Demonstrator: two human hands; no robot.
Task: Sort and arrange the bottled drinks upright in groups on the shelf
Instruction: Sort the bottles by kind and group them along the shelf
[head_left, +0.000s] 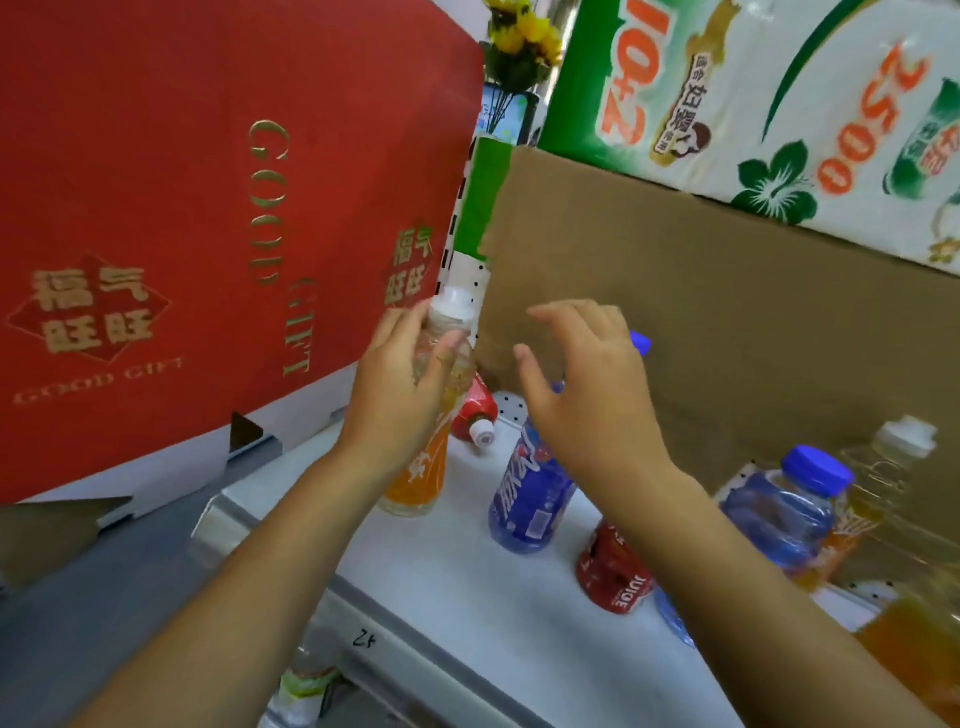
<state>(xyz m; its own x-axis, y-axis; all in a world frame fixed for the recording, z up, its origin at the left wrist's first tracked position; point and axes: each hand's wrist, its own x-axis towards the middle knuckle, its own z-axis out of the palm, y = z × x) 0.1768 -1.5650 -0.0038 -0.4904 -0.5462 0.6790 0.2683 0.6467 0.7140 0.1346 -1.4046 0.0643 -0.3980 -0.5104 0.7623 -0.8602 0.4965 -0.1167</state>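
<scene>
The red gift box (182, 234) overhangs the left end of the white shelf (457, 592), and a brown cardboard panel (717, 322) closes off the back, so headroom at that end is tight. First risk: the orange drink bottle (418, 478) stands tilted at the shelf's left front corner, held by the left hand (400, 384) with fingers and thumb curled round its neck under the white cap. Whether its base is fully seated cannot be told. Letting go while it leans would likely tip it over the front edge just beside it. Second risk: the right hand (587, 395) hovers spread over the blue drink bottle (530, 493), holding nothing, and its forearm crosses the red juice bottle (613, 571). A careless sweep could topple either one. Third risk: a small red bottle (475, 410) lies on its side behind the orange one, cap toward the front — a nudge could set it rolling. For room, bare shelf shows ahead of the blue bottle toward the front edge. The right end is crowded, with a blue-capped bottle (784, 514) just beside a white-capped orange bottle (878, 478).
</scene>
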